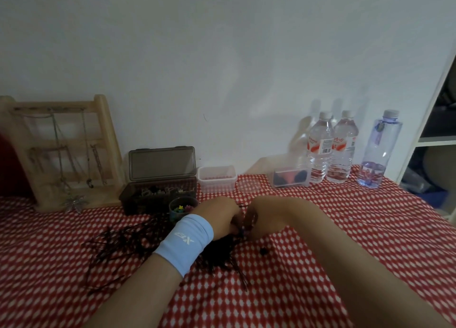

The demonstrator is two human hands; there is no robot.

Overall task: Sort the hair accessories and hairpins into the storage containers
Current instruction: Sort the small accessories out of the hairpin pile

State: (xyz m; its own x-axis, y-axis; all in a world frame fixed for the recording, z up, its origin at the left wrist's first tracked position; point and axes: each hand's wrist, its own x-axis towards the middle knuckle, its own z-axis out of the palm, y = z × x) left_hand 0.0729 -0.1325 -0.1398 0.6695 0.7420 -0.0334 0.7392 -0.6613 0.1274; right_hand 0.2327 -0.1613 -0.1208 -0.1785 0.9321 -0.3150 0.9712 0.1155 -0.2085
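Two hands meet at the middle of a red-and-white cloth (320,241), fingers curled inward on a small bunch of black hairpins (118,244). The left hand (219,216), with a pale blue wristband (185,241), and the right hand (261,216) both appear to pinch the bunch between them, though the fingertips are blurred. The rest of the hairpins lie scattered on the cloth to the left of and beneath the left wrist. One small black piece (264,251) sits alone just below the right hand. Behind the hands, a brown box (158,194) stands with its lid up and clips inside. A round cup (182,208) of coloured bits is just in front of it. A clear tub (217,178) and a clear case (291,177) stand near the wall, with a wooden necklace stand (64,150) at far left and three bottles (320,147) at right.
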